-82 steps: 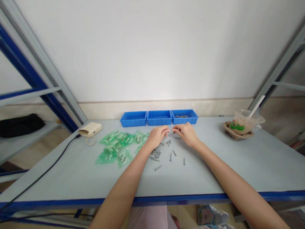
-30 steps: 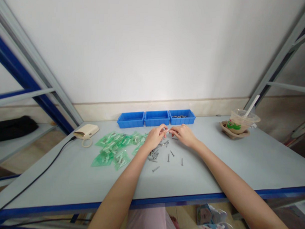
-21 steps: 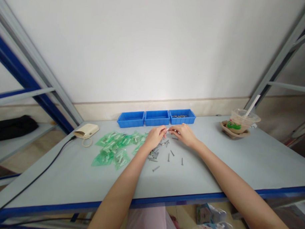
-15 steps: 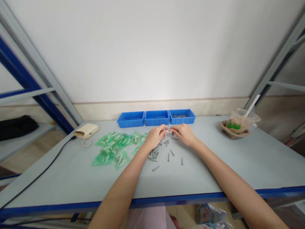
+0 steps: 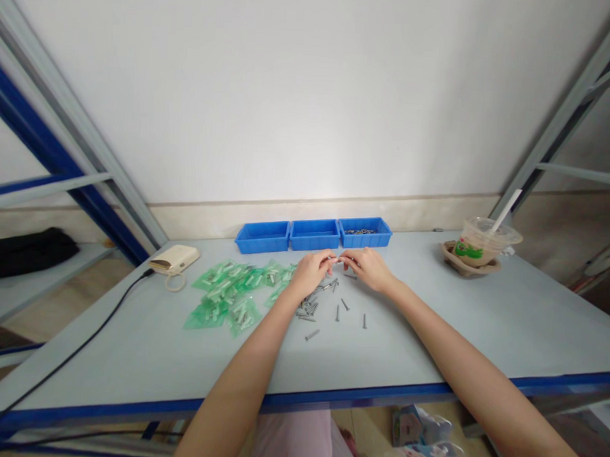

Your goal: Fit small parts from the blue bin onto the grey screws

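Note:
My left hand (image 5: pixel 311 272) and my right hand (image 5: pixel 368 267) meet fingertip to fingertip just in front of the blue bins. Both have their fingers pinched together; whatever is between them is too small to make out. Beneath and nearer than the hands lies a loose pile of grey screws (image 5: pixel 309 307), partly covered by my left hand and forearm. A few single screws (image 5: pixel 364 321) are scattered to the right of the pile. Green plastic bags (image 5: pixel 223 289) with small parts inside are heaped left of my left hand.
Three blue bins stand in a row by the wall: left (image 5: pixel 262 245), middle (image 5: pixel 314 243) and right (image 5: pixel 364 240), the right one holding small metal parts. A drink cup (image 5: pixel 477 244) sits in a carrier at right. At left are a cream-coloured device (image 5: pixel 176 257) and a black cable (image 5: pixel 101 328).
Both hands stay in nearly the same place, fingertips still together. The view has shifted very slightly; the screws, bags and bins look unchanged.

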{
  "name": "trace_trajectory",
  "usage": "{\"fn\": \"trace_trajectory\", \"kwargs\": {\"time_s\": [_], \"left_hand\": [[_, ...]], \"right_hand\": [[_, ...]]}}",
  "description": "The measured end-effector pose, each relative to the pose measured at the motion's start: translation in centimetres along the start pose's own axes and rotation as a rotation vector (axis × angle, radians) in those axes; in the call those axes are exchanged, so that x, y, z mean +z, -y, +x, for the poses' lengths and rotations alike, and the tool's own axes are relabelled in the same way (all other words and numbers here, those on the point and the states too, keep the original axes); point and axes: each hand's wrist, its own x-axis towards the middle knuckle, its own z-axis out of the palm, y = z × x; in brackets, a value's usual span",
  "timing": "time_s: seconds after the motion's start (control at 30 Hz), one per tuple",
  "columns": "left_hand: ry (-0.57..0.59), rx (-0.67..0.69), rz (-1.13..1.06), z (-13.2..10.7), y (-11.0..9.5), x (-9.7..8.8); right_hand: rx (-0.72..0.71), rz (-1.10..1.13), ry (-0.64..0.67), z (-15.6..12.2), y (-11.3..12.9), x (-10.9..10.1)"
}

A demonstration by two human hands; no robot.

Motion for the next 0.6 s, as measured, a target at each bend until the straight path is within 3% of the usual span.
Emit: {"fn": "trace_trajectory", "kwargs": {"time_s": [0.6], "left_hand": [[-0.015,-0.015,0.008,0.10,0.23,0.05]], "right_hand": [[-0.008,-0.029,-0.005,-0.01,-0.22,0.23]]}}
